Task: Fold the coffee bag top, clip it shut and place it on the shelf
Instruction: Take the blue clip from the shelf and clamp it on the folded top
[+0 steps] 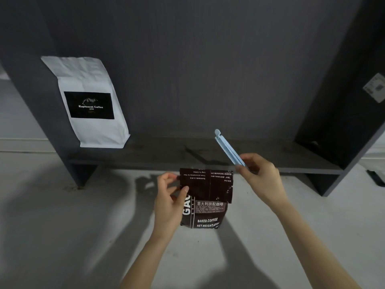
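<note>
A dark brown coffee bag [208,207] with white lettering is held upright above the floor, its top folded down toward me. My left hand [169,202] pinches the folded top at its left edge. My right hand [260,180] holds one end of a long light-blue bag clip [228,148], which points up and to the left, just above the bag's right corner and apart from it. The clip's two arms look nearly together. The dark grey shelf board [208,157] lies right behind the bag.
A white coffee bag [89,101] with a black label leans against the shelf's left side panel. The shelf's right side panel [341,122] carries a sticker. Pale floor [62,226] spreads in front of the shelf, crossed by my arms' shadows.
</note>
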